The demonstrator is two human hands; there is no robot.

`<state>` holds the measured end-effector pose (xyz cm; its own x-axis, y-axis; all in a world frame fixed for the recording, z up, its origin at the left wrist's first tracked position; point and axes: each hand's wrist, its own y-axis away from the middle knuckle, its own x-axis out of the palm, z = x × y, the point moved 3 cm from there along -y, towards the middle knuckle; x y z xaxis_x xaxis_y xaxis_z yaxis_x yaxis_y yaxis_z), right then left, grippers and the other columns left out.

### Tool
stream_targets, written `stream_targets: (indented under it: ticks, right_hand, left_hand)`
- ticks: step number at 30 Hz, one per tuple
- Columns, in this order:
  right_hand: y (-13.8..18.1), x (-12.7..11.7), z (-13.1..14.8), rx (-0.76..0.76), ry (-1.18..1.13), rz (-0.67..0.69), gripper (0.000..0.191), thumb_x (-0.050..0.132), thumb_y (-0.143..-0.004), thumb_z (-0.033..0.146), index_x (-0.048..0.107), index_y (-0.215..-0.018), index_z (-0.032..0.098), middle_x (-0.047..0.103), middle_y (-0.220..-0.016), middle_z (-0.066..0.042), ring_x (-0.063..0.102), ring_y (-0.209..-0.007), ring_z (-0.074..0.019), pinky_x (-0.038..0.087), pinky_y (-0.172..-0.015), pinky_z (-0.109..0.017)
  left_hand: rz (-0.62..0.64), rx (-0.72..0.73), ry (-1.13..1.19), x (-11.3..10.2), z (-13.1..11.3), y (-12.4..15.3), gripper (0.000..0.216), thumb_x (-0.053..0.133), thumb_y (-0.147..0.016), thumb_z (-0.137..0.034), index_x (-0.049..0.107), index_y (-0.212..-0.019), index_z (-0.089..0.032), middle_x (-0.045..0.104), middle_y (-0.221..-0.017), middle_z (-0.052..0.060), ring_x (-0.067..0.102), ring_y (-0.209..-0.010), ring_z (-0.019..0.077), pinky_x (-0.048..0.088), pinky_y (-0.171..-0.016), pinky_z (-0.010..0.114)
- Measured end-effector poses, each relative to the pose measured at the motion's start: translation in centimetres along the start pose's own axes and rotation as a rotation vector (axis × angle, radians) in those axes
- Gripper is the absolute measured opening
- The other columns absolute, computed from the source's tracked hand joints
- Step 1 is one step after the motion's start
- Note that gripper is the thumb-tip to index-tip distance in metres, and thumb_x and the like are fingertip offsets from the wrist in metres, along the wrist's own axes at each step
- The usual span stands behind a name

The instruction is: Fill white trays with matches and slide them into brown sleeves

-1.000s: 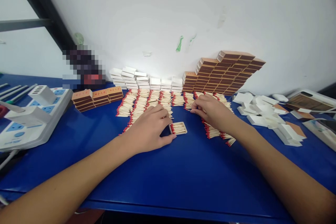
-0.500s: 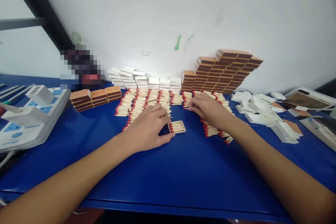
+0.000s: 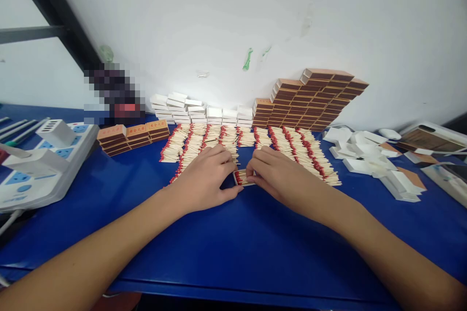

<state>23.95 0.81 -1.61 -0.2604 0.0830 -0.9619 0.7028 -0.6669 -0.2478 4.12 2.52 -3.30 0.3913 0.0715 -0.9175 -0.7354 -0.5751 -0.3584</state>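
A small white matchbox tray (image 3: 236, 178) with red-headed matches lies on the blue table, its right part covered by fingers. My left hand (image 3: 206, 175) steadies the tray's left end, thumb at the near side and bent fingers at the far side. Over the tray, my right hand (image 3: 279, 170) has its thumb and fingertips pinched together on matches, mostly hidden under the fingers. Rows of loose matches (image 3: 292, 143) with red heads spread behind both hands.
White trays (image 3: 215, 114) and a tall stack of brown matchboxes (image 3: 306, 102) stand against the wall. At left are more matchboxes (image 3: 136, 135) and a power strip (image 3: 69, 175) with plugs. Loose white trays (image 3: 368, 150) are heaped at right, near a white device (image 3: 434, 136).
My right hand has moved left and nearer, from the match rows to the tray, uncovering the rows at right. My left hand has stayed at the tray.
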Motion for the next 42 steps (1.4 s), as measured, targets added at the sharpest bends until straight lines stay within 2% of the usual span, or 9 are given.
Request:
stream_targets:
  ticks: [6,9,12,15,18,25,34,38,42]
  right_hand:
    - [0.5,-0.1,-1.0,0.063,-0.139,0.017,0.012,0.058,-0.109,0.023,0.065,-0.099,0.023,0.068,-0.101,-0.008,0.063,-0.094,-0.0241,0.05,-0.08,-0.037]
    - [0.6,-0.5,-3.2,0.156,-0.115,-0.074,0.012,0.059,-0.108,0.025,0.067,-0.099,0.023,0.069,-0.099,-0.009,0.063,-0.095,-0.0258,0.049,-0.08,-0.038]
    - [0.6,-0.6,-6.2,0.249,0.023,-0.155,0.015,0.059,-0.106,0.027,0.068,-0.097,0.021,0.069,-0.093,-0.01,0.062,-0.093,-0.0291,0.047,-0.082,-0.042]
    - [0.5,0.2,-8.6,0.308,0.067,-0.143,0.015,0.063,-0.103,0.031,0.07,-0.093,0.021,0.069,-0.09,-0.01,0.061,-0.092,-0.0299,0.045,-0.084,-0.043]
    - [0.2,1.1,-9.6,0.292,0.04,-0.103,0.016,0.062,-0.102,0.03,0.072,-0.094,0.022,0.068,-0.092,-0.01,0.06,-0.092,-0.0291,0.045,-0.084,-0.043]
    - [-0.2,1.6,-9.7,0.246,0.021,-0.102,0.018,0.057,-0.104,0.026,0.073,-0.099,0.021,0.067,-0.095,-0.011,0.057,-0.09,-0.0275,0.044,-0.087,-0.043]
    - [-0.6,1.8,-9.3,0.2,-0.016,-0.076,0.018,0.054,-0.105,0.026,0.065,-0.091,0.022,0.066,-0.094,-0.011,0.058,-0.093,-0.0284,0.045,-0.082,-0.041]
    - [-0.5,1.3,-7.8,0.167,-0.028,-0.055,0.02,0.052,-0.108,0.028,0.061,-0.091,0.022,0.065,-0.095,-0.011,0.059,-0.096,-0.0291,0.047,-0.083,-0.042]
    - [0.1,0.0,-4.6,0.108,-0.07,-0.049,0.019,0.052,-0.11,0.028,0.062,-0.095,0.023,0.067,-0.101,-0.011,0.061,-0.097,-0.0275,0.049,-0.082,-0.041]
  left_hand:
    - [-0.007,-0.001,0.011,-0.1,0.0,0.0,0.028,0.074,-0.1,-0.043,0.076,-0.106,-0.016,0.072,-0.104,0.009,0.064,-0.109,0.0302,0.055,-0.098,0.048]
    - [-0.007,-0.008,0.026,-0.1,0.0,0.0,0.027,0.076,-0.099,-0.041,0.076,-0.108,-0.016,0.072,-0.105,0.009,0.064,-0.111,0.0304,0.055,-0.099,0.048]
    - [-0.004,-0.008,0.037,-0.1,-0.1,0.0,0.026,0.076,-0.099,-0.04,0.076,-0.106,-0.015,0.072,-0.104,0.009,0.063,-0.111,0.0306,0.055,-0.1,0.049]
    - [-0.004,-0.007,0.043,0.0,-0.1,0.0,0.026,0.075,-0.099,-0.04,0.076,-0.106,-0.015,0.072,-0.104,0.01,0.063,-0.111,0.0306,0.054,-0.101,0.049]
    - [-0.006,-0.007,0.043,0.0,-0.1,0.0,0.026,0.076,-0.099,-0.04,0.076,-0.107,-0.015,0.072,-0.104,0.009,0.063,-0.111,0.0303,0.054,-0.101,0.049]
    - [0.006,0.003,0.029,0.1,-0.1,0.1,0.029,0.077,-0.098,-0.043,0.077,-0.108,-0.015,0.072,-0.105,0.01,0.064,-0.11,0.0303,0.054,-0.1,0.048]
    - [-0.006,0.005,0.032,0.1,0.0,0.1,0.028,0.076,-0.099,-0.043,0.076,-0.108,-0.016,0.072,-0.105,0.009,0.063,-0.111,0.03,0.054,-0.1,0.047]
    - [-0.003,0.003,0.031,0.1,-0.1,0.1,0.028,0.076,-0.099,-0.042,0.076,-0.107,-0.015,0.072,-0.104,0.009,0.064,-0.11,0.0299,0.054,-0.1,0.047]
    - [-0.004,-0.006,0.016,0.0,-0.1,0.1,0.027,0.075,-0.099,-0.042,0.076,-0.11,-0.016,0.073,-0.107,0.009,0.063,-0.11,0.03,0.054,-0.1,0.048]
